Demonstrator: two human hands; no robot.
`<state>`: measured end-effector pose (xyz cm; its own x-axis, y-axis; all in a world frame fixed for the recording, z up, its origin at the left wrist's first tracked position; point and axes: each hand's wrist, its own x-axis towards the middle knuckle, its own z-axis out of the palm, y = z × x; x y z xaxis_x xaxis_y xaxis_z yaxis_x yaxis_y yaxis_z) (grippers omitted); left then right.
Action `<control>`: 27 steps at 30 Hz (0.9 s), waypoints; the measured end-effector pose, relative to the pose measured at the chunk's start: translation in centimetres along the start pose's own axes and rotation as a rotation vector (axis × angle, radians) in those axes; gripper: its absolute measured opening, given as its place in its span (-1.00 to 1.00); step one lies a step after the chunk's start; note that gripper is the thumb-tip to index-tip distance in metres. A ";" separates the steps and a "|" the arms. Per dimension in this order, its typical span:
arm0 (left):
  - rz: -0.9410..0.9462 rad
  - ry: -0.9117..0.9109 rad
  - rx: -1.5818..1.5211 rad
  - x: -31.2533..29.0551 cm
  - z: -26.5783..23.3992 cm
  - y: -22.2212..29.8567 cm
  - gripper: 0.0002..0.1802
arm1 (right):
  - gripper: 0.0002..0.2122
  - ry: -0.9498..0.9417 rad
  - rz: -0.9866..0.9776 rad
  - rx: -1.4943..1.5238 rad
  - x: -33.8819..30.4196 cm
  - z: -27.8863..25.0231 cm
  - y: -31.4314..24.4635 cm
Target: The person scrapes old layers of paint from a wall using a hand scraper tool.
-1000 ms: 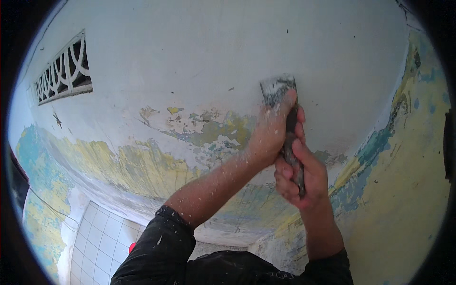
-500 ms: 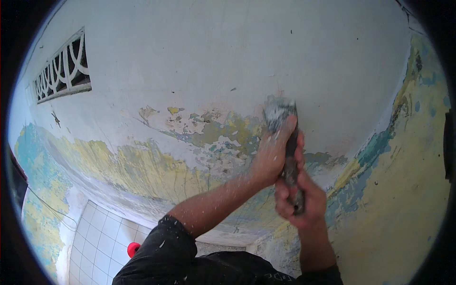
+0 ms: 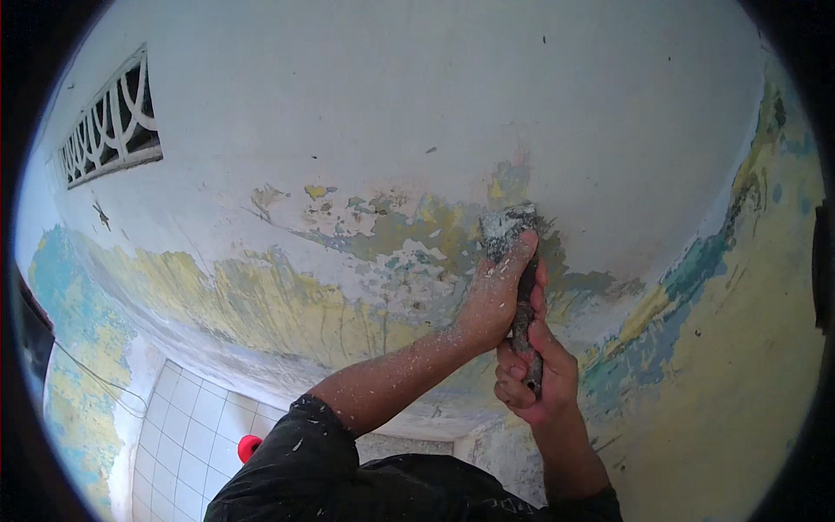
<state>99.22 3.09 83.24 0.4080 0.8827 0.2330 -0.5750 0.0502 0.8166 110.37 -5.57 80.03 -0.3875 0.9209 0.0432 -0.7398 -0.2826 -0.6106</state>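
A paint scraper (image 3: 506, 225) with a flat, paint-smeared blade and a dark handle lies against the peeling wall (image 3: 409, 96), its blade pointing up. My left hand (image 3: 499, 294) wraps the upper handle, the thumb pressed along it near the blade. Lower down, my right hand (image 3: 546, 370) grips the handle's end with curled fingers. Just above the blade, a bared yellowish-grey patch (image 3: 510, 181) shows in the white paint. White flakes dot my left forearm (image 3: 391, 383).
A second wall (image 3: 722, 391) with yellow and teal peeling paint meets this one at the right. At the upper left is a white vent grille (image 3: 109, 130). Lower left lie white floor tiles (image 3: 178, 435), a red round object (image 3: 249, 448) and a thin cable (image 3: 100, 378).
Both hands and the scraper have come down a little and slightly left. Where the blade was, a bare yellowish patch now shows in the white paint.
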 end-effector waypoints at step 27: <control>0.003 -0.005 0.016 -0.8 1.0 -0.4 -0.42 | -0.82 -0.064 -0.023 -0.047 -1.2 1.3 -0.3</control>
<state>99.81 1.90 83.28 0.4100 0.8805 0.2379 -0.5650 0.0404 0.8241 110.32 -6.95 81.16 -0.4066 0.9073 0.1074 -0.7229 -0.2477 -0.6450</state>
